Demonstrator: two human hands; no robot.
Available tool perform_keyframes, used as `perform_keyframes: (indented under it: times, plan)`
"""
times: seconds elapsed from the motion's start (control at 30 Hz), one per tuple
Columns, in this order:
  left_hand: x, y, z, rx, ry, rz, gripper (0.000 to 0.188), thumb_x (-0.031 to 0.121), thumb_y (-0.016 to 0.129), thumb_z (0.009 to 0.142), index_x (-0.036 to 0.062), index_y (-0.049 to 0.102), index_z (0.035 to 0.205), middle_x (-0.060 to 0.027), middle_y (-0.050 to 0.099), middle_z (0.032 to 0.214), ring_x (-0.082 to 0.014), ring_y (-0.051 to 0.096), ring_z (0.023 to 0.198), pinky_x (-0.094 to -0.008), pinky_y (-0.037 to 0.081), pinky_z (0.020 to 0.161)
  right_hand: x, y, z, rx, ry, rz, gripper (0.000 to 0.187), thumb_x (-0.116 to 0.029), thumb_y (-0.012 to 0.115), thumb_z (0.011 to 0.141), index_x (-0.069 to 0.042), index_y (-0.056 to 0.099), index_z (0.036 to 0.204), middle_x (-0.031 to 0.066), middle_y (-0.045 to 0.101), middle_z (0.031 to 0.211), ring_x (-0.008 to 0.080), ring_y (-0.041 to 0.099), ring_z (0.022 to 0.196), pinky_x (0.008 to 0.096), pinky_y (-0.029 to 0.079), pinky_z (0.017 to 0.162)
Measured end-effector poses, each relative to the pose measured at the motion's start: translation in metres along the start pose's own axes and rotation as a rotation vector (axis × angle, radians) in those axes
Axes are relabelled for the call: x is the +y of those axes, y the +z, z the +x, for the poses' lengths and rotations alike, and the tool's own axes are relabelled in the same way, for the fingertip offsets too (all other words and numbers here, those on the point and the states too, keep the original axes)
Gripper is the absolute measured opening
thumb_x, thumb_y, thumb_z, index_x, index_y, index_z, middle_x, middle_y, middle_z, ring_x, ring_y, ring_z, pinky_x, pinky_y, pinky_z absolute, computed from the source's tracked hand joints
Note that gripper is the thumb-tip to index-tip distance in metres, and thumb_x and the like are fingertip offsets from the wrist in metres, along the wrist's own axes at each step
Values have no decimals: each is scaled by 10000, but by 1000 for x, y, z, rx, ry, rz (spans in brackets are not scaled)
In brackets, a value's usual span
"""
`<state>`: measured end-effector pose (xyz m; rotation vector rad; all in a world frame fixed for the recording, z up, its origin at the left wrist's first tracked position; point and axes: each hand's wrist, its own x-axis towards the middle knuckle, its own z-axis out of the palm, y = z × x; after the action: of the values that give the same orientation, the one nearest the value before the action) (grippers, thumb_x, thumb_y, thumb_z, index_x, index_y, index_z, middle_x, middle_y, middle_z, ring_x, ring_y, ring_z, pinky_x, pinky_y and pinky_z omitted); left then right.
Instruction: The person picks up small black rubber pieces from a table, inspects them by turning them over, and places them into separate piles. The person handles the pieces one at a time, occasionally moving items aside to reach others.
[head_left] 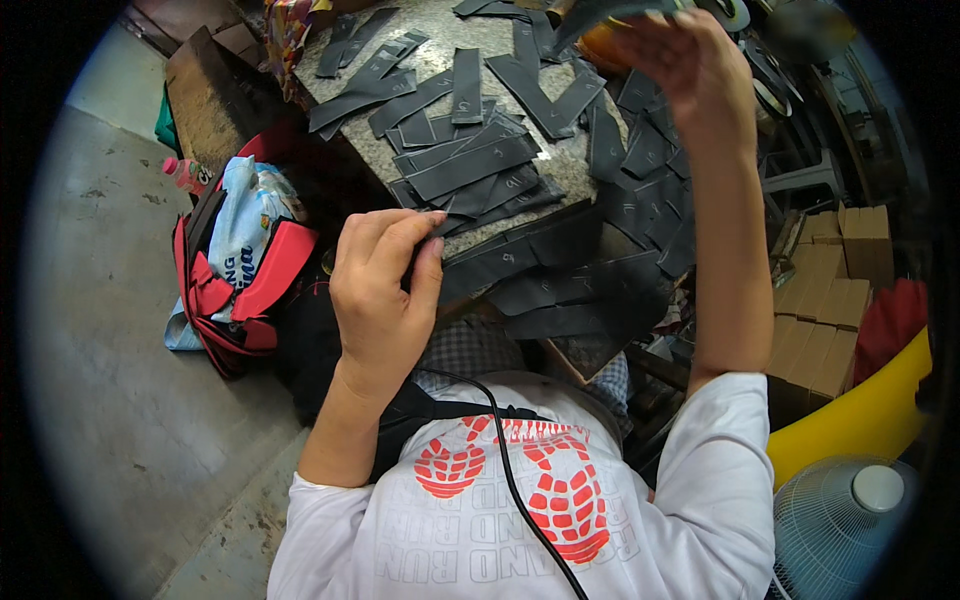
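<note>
My left hand [385, 275] is closed in a pinch at the near left edge of the table. Its thumb and forefinger meet at the tip of a black strip [456, 226], beside a pile of flat black strips [475, 170] with pale handwritten marks. My right hand [695, 70] is raised over the far right of the tabletop. A dark curved piece [592, 18] appears gripped in its fingers, partly cut off by the upper edge of the view. An orange rounded thing [604, 48] shows just below that piece.
More black strips lie over the speckled tabletop [425, 22] and on a lower surface [590, 300] close to my body. At left are a red-and-black bag [265, 275] and a pink-capped bottle [186, 174]. Cardboard boxes [825, 320] and a fan [835, 530] stand at right.
</note>
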<state>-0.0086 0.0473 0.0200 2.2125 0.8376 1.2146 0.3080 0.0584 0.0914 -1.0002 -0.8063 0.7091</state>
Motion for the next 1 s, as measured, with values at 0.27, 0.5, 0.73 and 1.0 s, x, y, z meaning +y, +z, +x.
perform_keyframes:
  times: [0.27, 0.5, 0.73, 1.0]
  plan:
    - [37, 20, -19, -64, 283, -28, 433, 50, 807, 679, 31, 657, 1085, -119, 645, 991, -299, 624, 833, -379, 530, 683, -24, 12, -187, 26, -64, -434, 148, -91, 620, 842, 11, 578, 941, 120, 668, 888, 218, 681, 872, 327, 537, 777]
    - [32, 21, -47, -91, 400, -167, 445, -38, 747, 669, -28, 628, 1098, -124, 658, 810, -267, 633, 658, -344, 528, 576, -3, 24, -225, -366, -226, -515, 217, -39, 683, 748, 13, 650, 956, 143, 682, 923, 284, 667, 841, 353, 531, 762]
    - [20, -5, -54, -120, -65, -318, 223, -90, 653, 825, -9, 628, 1032, -108, 667, 891, -172, 655, 770, -269, 506, 663, 27, -14, -180, 11, -83, -1498, 315, -306, 792, 759, -50, 699, 918, 58, 631, 841, 244, 608, 812, 372, 494, 696]
    - [14, 10, -42, -276, -126, -175, 160, 1, 660, 856, 1, 577, 993, -162, 673, 936, -314, 650, 747, -353, 510, 652, 44, -14, -180, 31, -90, -1470, 317, -311, 820, 744, -55, 688, 876, 38, 633, 818, 209, 619, 789, 353, 490, 672]
